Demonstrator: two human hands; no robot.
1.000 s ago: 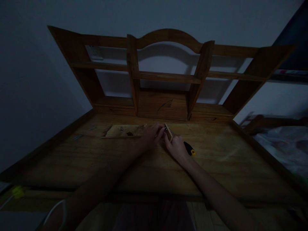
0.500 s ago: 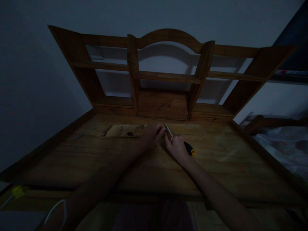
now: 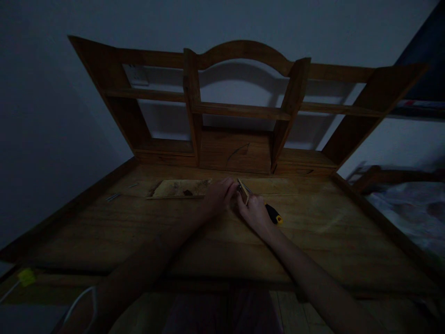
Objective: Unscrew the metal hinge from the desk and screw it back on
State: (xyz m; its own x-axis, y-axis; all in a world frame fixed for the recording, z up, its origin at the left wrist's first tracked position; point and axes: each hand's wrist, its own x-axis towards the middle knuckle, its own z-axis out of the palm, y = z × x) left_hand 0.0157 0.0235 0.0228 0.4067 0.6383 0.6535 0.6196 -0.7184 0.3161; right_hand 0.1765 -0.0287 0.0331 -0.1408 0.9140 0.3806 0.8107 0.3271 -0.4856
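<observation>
In dim light my left hand point(image 3: 218, 197) and my right hand point(image 3: 255, 212) meet near the back middle of a wooden desk point(image 3: 222, 241). Between them stands a small light wooden block point(image 3: 243, 190), tilted on edge. My right hand's fingers are closed around the block from below and from the right. My left hand's fingertips pinch something small and pale against the block's left face; I cannot make out what it is. A tool with a black and yellow handle point(image 3: 274, 215) lies on the desk just right of my right hand.
A flat thin board point(image 3: 181, 189) lies left of my hands. A few small metal pieces point(image 3: 113, 197) rest at the far left. A wooden shelf hutch point(image 3: 239, 111) rises at the desk's back. A bed point(image 3: 410, 208) is to the right; a yellow object point(image 3: 26, 277) and a white cable point(image 3: 78, 301) lie at lower left.
My left hand's fingers have shifted slightly against the block; otherwise hands and block stay in the same place.
</observation>
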